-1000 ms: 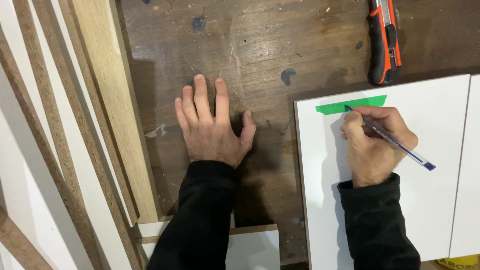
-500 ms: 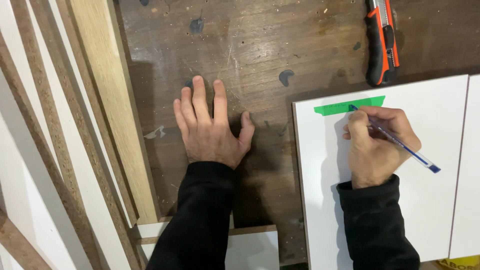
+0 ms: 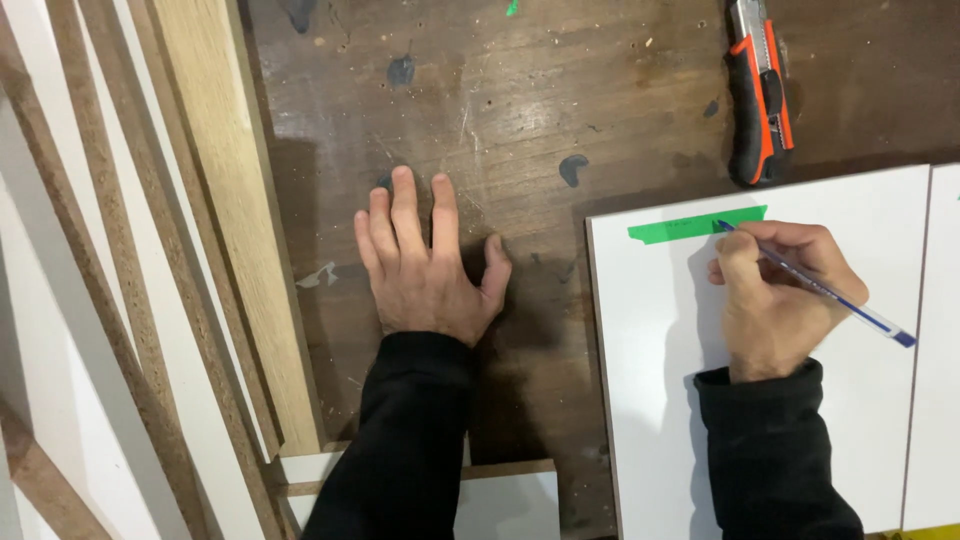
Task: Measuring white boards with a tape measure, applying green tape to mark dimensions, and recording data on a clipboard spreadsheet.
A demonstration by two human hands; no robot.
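On the upper left part of the white panel [image 3: 660, 400], a strip of green tape [image 3: 690, 226] lies flat and nearly level, close to the panel's top edge, and the tip of a blue pen [image 3: 812, 284] rests on its right end. The right hand [image 3: 775, 295] grips the pen in a writing hold, fingers curled tight around the barrel and the heel of the hand set down on the panel, which would steady the tip on so narrow a strip. The pen's barrel slants down and to the right, its cap end standing out past the knuckles. The left hand [image 3: 425, 265] holds nothing: it lies open and flat on the dark wooden worktop [image 3: 520, 110], fingers spread a little, well apart from the panel's left edge, seemingly as a brace for the body's lean. Beyond the tape, an orange and black utility knife [image 3: 760, 90] lies on the worktop just above the panel's top edge, clear of the writing hand. A second white panel [image 3: 940, 350] butts against the first on the right. Bare worktop stays open between the two hands and above the left one. Along the left side, long strips of board [image 3: 215, 220] lean slantwise and close that side in, and a small white offcut [image 3: 510, 500] sits at the near edge beside the left sleeve.
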